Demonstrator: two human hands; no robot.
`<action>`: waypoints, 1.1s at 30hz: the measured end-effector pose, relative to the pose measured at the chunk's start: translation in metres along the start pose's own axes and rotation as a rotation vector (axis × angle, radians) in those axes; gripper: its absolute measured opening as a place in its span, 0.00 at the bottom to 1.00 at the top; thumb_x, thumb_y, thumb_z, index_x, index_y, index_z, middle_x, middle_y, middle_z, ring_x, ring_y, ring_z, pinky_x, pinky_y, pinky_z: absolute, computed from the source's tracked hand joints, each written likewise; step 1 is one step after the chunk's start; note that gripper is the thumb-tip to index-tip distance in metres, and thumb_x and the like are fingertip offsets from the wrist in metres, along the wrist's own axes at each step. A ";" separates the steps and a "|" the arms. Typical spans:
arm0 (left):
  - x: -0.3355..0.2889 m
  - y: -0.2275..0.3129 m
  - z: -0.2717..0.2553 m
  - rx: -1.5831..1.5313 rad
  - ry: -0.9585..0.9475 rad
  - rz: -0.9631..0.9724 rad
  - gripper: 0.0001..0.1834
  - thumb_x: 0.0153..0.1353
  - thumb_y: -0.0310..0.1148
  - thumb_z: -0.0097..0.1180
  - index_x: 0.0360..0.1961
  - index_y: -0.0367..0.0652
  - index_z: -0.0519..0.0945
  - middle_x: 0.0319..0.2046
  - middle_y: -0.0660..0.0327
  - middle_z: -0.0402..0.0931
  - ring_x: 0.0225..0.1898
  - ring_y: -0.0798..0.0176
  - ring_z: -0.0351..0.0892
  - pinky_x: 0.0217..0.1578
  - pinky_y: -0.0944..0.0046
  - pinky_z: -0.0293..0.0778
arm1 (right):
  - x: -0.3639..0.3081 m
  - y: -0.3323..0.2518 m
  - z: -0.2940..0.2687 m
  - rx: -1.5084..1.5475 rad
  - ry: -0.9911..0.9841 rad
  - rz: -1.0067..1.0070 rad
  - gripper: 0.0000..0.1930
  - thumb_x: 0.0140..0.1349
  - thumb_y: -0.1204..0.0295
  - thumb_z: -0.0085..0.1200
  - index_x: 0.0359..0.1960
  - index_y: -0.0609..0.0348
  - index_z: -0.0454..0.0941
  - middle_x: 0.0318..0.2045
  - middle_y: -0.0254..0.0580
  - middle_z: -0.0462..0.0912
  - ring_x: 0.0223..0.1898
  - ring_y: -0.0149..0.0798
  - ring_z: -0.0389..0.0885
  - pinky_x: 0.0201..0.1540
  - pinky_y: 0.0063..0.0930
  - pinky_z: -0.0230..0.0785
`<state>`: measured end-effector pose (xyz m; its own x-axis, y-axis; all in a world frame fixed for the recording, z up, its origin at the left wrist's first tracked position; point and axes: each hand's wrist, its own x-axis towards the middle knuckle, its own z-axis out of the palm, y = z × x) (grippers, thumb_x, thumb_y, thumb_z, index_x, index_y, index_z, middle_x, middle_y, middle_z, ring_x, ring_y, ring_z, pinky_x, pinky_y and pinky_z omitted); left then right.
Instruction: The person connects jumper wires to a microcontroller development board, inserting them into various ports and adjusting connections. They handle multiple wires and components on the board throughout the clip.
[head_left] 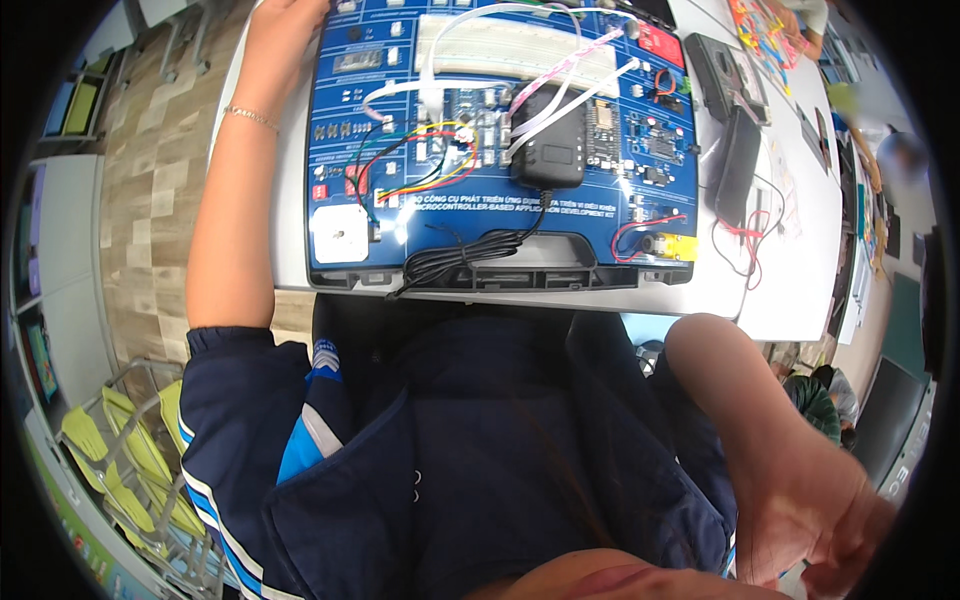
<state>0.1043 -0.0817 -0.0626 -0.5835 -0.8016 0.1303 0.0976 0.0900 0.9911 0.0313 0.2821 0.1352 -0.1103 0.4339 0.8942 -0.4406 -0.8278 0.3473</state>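
A blue microcontroller kit board (470,225) lies on the table in its black case, crossed by white ribbon cables and thin coloured wires. My left hand (290,14) is at the board's far left corner; the picture's top edge cuts off its fingers, so its grip does not show. On the board rests a black power adapter (548,140), its bundled black cord (465,255) hanging toward the front rim. Behind the adapter is a white breadboard (470,55). My right hand (820,510) is raised off the table at the lower right, its fingers bent and partly lost in shadow.
Right of the board lie a dark multimeter (725,75) and a black case-like object (738,165) with red and black leads (745,240). Tangled coloured wires (765,45) sit near another person's arm (812,25). Yellow-green folding chairs (130,450) stand at the left.
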 end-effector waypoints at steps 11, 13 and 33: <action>0.000 -0.003 0.002 -0.186 0.114 -0.021 0.19 0.66 0.43 0.61 0.48 0.38 0.82 0.36 0.69 0.78 0.29 0.78 0.67 0.33 0.78 0.65 | -0.043 0.070 -0.227 -1.084 0.013 0.644 0.06 0.63 0.75 0.55 0.29 0.63 0.79 0.28 0.35 0.78 0.31 0.27 0.74 0.37 0.20 0.66; 0.002 -0.006 -0.004 -0.238 0.163 -0.041 0.20 0.66 0.44 0.60 0.48 0.37 0.81 0.36 0.67 0.78 0.28 0.78 0.66 0.33 0.77 0.65 | -0.075 0.065 -0.261 -1.157 0.117 0.847 0.07 0.66 0.70 0.58 0.35 0.61 0.79 0.28 0.31 0.77 0.30 0.25 0.72 0.37 0.19 0.66; 0.003 -0.002 0.003 -0.167 0.084 -0.068 0.15 0.69 0.40 0.57 0.45 0.37 0.82 0.29 0.72 0.76 0.27 0.80 0.67 0.32 0.78 0.67 | -0.155 0.199 -0.200 -1.220 -1.312 1.517 0.15 0.56 0.59 0.66 0.35 0.59 0.88 0.28 0.41 0.87 0.28 0.33 0.85 0.34 0.26 0.79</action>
<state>0.0999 -0.0830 -0.0644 -0.5249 -0.8495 0.0539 0.1965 -0.0593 0.9787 -0.2176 0.1217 0.0093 -0.5479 -0.8339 0.0671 -0.8065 0.5052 -0.3072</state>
